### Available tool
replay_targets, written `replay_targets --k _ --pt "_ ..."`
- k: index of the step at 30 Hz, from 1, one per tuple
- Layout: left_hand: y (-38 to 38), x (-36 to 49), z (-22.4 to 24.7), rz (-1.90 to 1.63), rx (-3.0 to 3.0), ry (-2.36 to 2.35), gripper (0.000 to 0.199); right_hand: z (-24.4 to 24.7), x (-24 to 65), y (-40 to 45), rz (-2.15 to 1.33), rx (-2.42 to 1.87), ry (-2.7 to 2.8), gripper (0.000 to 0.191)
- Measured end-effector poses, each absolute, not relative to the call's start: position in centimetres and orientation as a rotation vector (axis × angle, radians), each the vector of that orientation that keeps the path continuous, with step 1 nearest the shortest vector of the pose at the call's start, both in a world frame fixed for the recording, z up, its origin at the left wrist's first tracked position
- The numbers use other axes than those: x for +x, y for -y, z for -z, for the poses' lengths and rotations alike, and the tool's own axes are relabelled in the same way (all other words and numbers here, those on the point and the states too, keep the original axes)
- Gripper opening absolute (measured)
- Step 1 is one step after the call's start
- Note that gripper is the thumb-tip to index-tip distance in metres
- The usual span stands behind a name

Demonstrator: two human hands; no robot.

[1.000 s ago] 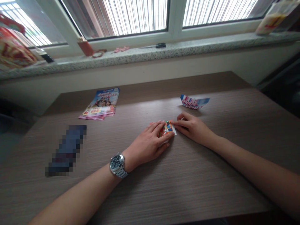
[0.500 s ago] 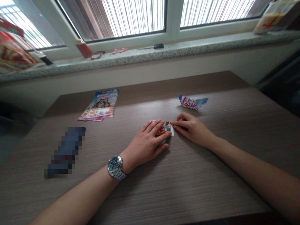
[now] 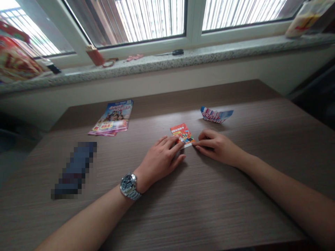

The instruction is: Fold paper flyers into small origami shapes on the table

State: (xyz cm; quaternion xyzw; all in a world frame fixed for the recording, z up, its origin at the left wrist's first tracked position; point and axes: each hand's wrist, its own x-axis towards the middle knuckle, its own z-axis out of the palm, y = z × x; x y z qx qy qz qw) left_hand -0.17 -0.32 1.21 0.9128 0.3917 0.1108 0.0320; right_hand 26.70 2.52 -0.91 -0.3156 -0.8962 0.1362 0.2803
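A small red, yellow and orange folded leaflet (image 3: pixel 181 129) with printed figures and a white strip along its near edge lies flat on the table. My left hand (image 3: pixel 163 157), a metal watch (image 3: pixel 128 185) on its wrist, rests palm down with fingers stretched over the leaflet's near left part. At the leaflet's near right corner, my right hand (image 3: pixel 218 148) has its thumb and forefinger closed in a pinch. Behind the right hand stands a folded paper boat (image 3: pixel 216 115) in blue, white and red.
A stack of printed flyers (image 3: pixel 112 118) lies at the back left of the brown table (image 3: pixel 162 216). Nearer is a blurred-out dark oblong thing (image 3: pixel 75 170). The stone windowsill (image 3: pixel 157 62) holds a black-handled tool (image 3: pixel 178 52), a reddish box (image 3: pixel 95 55) and bags at both ends.
The leaflet has turned, so its red far part now shows beyond my left fingers. My left fingers have drawn back a little, and my right hand has shifted slightly nearer.
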Motion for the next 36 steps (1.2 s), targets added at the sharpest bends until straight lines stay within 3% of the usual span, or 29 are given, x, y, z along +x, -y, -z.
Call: replay_targets --k 36 --pt "0.1 0.4 -0.1 -0.596 2.872 -1.121 0.024 1.1 26.7 -2.8 -0.487 -0.793 2.393 0.017"
